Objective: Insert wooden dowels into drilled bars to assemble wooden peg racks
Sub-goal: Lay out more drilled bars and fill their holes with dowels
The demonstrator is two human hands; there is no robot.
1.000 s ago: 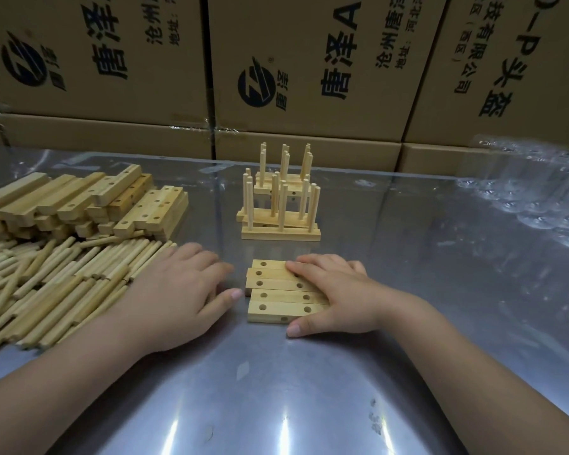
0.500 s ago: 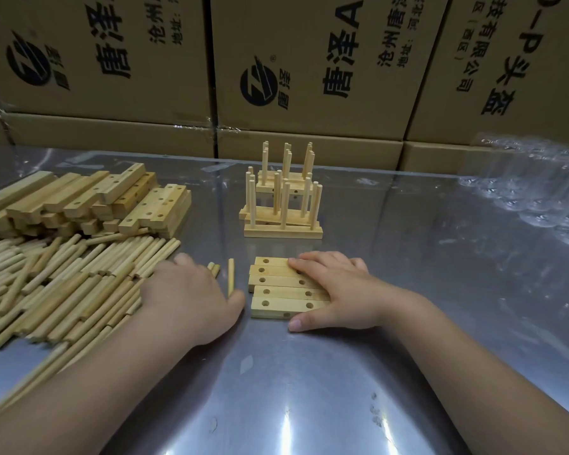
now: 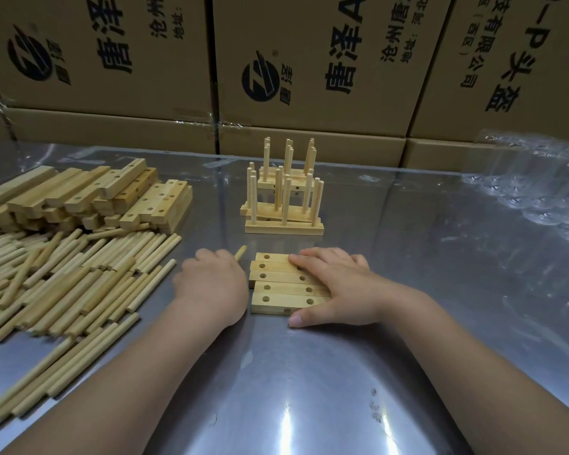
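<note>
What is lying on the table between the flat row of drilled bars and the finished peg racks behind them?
Nothing: in the head view, only bare metal table separates the drilled bars from the peg racks.

I see both forearms reaching in from the lower edge, bare, angled inward toward the middle of the view. My left hand (image 3: 211,287) is knuckles up, curled into a loose fist, with the back of the hand toward the camera; its fingertips are hidden beneath it. One thin stick end pokes out past the knuckles, so I log the fist as closed on it. My right hand (image 3: 335,287) lies flat, palm down, fingers (image 3: 309,261) together and extended to the left, thumb stretched along the near side. The wrist is straight. The two hands sit near each other, not touching.
</note>
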